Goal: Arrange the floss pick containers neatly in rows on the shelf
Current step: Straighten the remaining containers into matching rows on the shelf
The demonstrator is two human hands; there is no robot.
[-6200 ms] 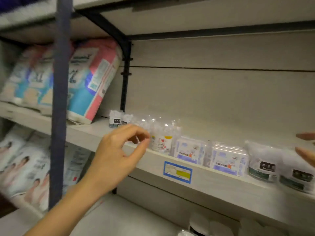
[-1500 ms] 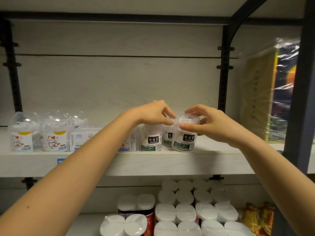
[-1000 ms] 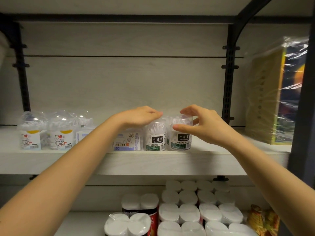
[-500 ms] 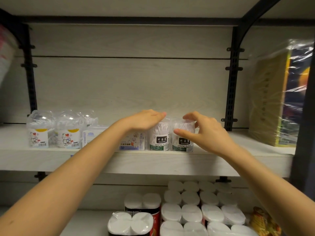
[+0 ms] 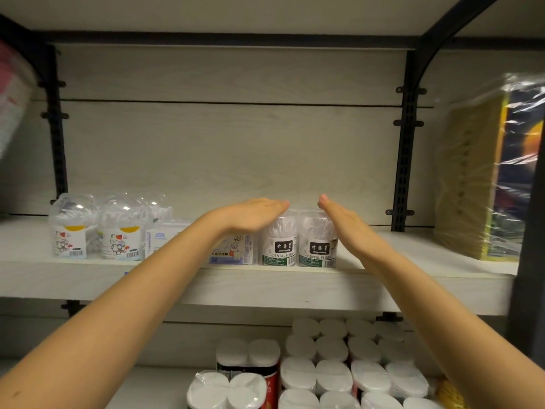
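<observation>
My left grip [image 5: 250, 215] lies flat, fingers straight, over the left dental floss tub [image 5: 278, 242]. My right grip [image 5: 343, 219], just as flat, flanks the right dental floss tub [image 5: 315, 245]. Both tubs stand upright, side by side, at the front edge of the shelf [image 5: 413, 280], beside a square floss-pick box [image 5: 233, 252].

- My left hand [image 5: 250, 215] covers the top of the left floss container [image 5: 278, 243] and of the square box [image 5: 233, 252] beside it.
- My right hand [image 5: 345, 219] hides the right side of the right floss container [image 5: 317, 246].
- The fine print on both labels is too small to read.
- The pink pack [image 5: 11, 93] is blurred and cut off by the left edge.
- The cans [image 5: 324, 376] below are cut off by the bottom edge.
</observation>
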